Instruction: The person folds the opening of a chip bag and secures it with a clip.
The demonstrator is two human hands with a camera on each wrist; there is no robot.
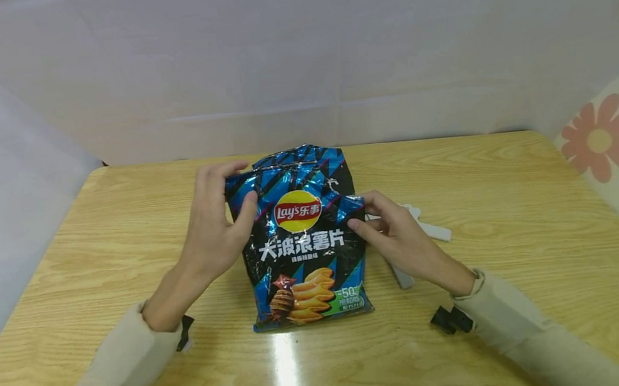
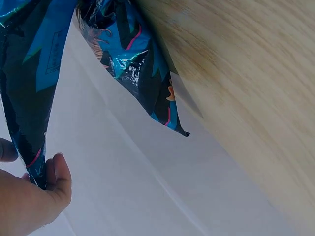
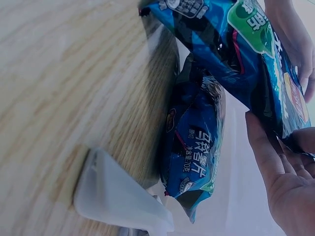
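Glossy blue-and-black foil is what I am dealing with: a puffed chip bag [image 1: 303, 238] lying face-up near the middle of the wooden table [image 1: 514, 196], somewhat closer to the far edge than to the near one. From the head view its long axis runs from the near edge toward the far edge, with the printed chips at the bottom end pointing at me and the crimped top seal pointing away toward the back wall. My left hand [image 1: 217, 228] has its fingers curled over the bag's top left corner, thumb pressing on the front face, and the left wrist view shows a fold of foil pinched between thumb and finger. My right hand [image 1: 399, 234] pinches the bag's right edge about halfway down, fingertips closed on the film. I judge the bag light, air-filled and soft, the film slick and crinkly, so a flat-fingered press would likely slide; the contents are brittle, and squeezing the belly would crush them. The crimped seals and side edges look like the safest places to take hold, since they are flat, firmer and carry no chips. Just beside my right hand, partly under it, lie pale grey plastic strips [image 1: 432, 230], touching the tabletop to the bag's right.
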